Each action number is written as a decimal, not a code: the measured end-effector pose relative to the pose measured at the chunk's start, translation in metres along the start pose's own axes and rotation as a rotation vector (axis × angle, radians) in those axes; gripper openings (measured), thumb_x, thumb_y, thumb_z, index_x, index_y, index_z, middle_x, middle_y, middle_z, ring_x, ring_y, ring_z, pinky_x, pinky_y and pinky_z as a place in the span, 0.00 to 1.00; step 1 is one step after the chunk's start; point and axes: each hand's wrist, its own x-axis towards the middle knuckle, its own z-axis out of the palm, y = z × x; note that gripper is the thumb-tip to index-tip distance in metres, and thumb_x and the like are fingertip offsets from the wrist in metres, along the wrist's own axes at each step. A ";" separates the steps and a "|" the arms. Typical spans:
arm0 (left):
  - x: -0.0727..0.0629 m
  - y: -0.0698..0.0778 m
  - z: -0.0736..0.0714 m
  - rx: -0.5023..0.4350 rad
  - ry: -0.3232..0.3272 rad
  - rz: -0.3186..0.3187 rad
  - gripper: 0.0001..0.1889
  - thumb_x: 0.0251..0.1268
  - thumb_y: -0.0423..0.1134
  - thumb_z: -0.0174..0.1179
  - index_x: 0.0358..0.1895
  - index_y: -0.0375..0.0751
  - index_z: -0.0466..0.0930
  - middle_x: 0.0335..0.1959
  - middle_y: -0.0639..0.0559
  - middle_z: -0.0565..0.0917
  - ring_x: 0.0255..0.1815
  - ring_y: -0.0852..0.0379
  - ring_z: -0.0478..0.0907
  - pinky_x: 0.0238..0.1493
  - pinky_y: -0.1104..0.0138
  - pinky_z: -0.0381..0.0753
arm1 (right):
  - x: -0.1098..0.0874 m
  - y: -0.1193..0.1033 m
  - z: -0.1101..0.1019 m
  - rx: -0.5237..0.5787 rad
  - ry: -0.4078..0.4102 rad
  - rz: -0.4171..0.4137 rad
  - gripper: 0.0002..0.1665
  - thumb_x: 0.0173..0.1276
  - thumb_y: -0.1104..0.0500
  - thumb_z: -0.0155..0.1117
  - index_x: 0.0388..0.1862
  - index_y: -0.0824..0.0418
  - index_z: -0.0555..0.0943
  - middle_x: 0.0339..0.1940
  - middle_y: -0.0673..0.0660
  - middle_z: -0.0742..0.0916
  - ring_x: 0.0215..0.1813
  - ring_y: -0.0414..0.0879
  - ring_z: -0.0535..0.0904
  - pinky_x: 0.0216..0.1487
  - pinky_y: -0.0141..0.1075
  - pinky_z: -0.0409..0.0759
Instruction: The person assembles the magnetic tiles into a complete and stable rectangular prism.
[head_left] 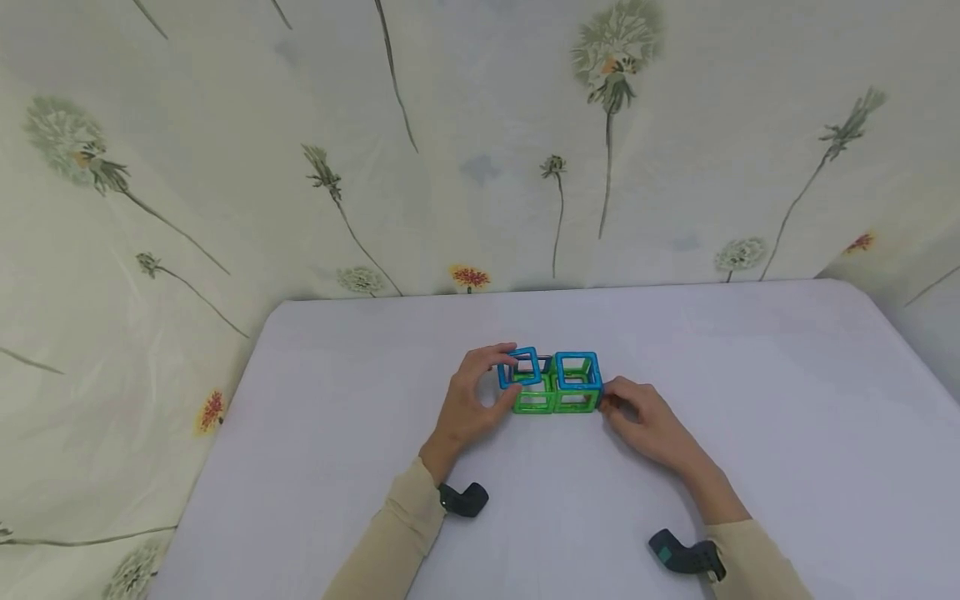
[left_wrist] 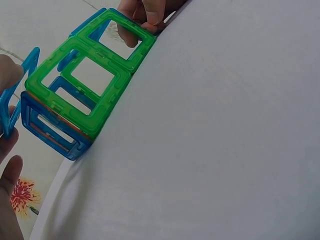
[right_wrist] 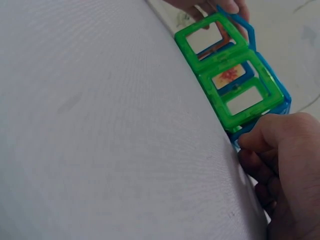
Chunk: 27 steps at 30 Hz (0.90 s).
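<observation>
Two open-frame cubes of green and blue magnetic tiles (head_left: pixel 554 402) stand joined side by side on the table. My left hand (head_left: pixel 463 406) pinches a blue square magnetic tile (head_left: pixel 537 367) by its edges, tilted over the top of the left cube. In the left wrist view that blue tile (left_wrist: pixel 31 62) appears slightly apart from the cube's green face (left_wrist: pixel 111 95). A blue tile tops the right cube. At that cube's right side, my right hand (head_left: pixel 651 423) has curled fingers and thumb holding the lower blue side tile (right_wrist: pixel 245 131); the fingertips are partly hidden.
A pale cloth covers the table (head_left: pixel 375 350), whose far edge meets a hanging curtain (head_left: pixel 480 167) printed with dandelions. Dark wrist devices (head_left: pixel 463 500) sit at both sleeves, close above the tabletop.
</observation>
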 end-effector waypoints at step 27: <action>0.001 0.002 0.009 0.028 -0.056 0.060 0.14 0.65 0.44 0.58 0.52 0.47 0.76 0.63 0.50 0.75 0.68 0.58 0.65 0.69 0.59 0.63 | -0.003 0.025 0.007 -0.021 0.000 0.004 0.16 0.61 0.74 0.58 0.43 0.57 0.80 0.35 0.48 0.86 0.35 0.38 0.75 0.43 0.24 0.72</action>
